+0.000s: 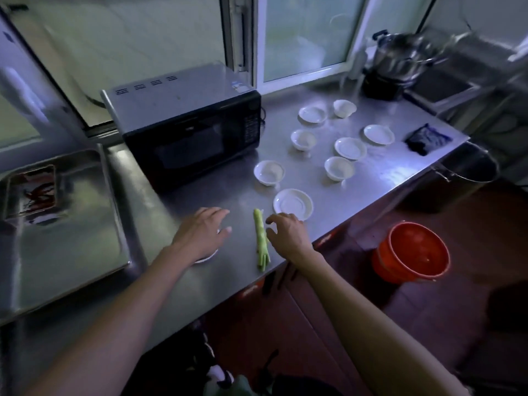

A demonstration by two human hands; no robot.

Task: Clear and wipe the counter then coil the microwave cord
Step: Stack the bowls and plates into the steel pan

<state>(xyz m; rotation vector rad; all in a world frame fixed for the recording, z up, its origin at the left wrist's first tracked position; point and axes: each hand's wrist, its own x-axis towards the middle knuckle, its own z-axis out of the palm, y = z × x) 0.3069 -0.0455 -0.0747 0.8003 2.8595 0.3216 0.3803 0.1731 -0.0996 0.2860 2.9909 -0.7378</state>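
Green stalk [260, 238] lies lengthwise away from the person; right hand [287, 234] nearest, fingers spread, empty.

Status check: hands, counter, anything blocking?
Left hand open over a small dish. Right hand open beside green stalk. Counter uncleared: white bowls, saucers. Microwave untouched.
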